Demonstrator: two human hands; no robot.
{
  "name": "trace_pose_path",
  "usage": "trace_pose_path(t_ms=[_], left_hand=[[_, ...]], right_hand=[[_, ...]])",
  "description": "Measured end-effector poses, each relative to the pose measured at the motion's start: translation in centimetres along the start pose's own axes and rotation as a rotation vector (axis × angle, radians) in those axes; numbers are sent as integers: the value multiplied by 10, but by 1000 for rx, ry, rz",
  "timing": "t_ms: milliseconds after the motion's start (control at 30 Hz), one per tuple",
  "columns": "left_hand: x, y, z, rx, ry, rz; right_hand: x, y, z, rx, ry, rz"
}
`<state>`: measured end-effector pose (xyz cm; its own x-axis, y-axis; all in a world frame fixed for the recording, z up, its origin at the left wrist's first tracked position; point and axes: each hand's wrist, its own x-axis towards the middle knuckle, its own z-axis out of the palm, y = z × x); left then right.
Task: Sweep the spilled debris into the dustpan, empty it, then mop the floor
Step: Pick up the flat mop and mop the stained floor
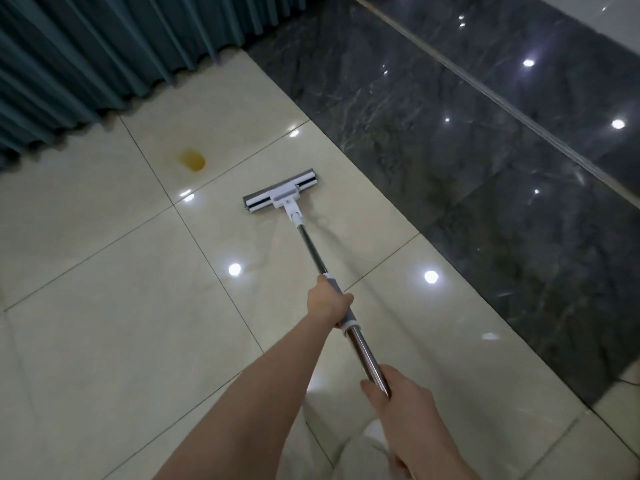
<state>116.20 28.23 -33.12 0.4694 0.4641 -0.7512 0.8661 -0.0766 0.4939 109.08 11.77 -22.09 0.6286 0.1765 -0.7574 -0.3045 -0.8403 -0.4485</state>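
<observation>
A flat mop with a white and grey head (281,196) lies on the glossy cream tile floor (114,306) at mid frame. Its steel handle (313,252) runs back toward me. My left hand (329,301) grips the grey sleeve partway up the handle. Lower down, my right hand (398,396) grips the bare steel handle near its end. A yellow-brown stain (192,159) sits on the tile to the left of the mop head, apart from it. No dustpan or debris is in view.
A teal pleated curtain (90,57) hangs along the upper left, its hem at the floor. Dark grey marble flooring (450,140) with a thin metal strip (491,95) borders the cream tiles on the right. Ceiling lights reflect off the floor.
</observation>
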Motion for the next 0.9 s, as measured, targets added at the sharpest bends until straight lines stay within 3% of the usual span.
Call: trace_pose_path(t_ms=[467, 900], left_hand=[[60, 39, 5, -98, 84, 66], [259, 157, -179, -89, 155, 96]], right_hand=[[50, -38, -45, -121, -28, -31], [221, -280, -22, -70, -45, -83]])
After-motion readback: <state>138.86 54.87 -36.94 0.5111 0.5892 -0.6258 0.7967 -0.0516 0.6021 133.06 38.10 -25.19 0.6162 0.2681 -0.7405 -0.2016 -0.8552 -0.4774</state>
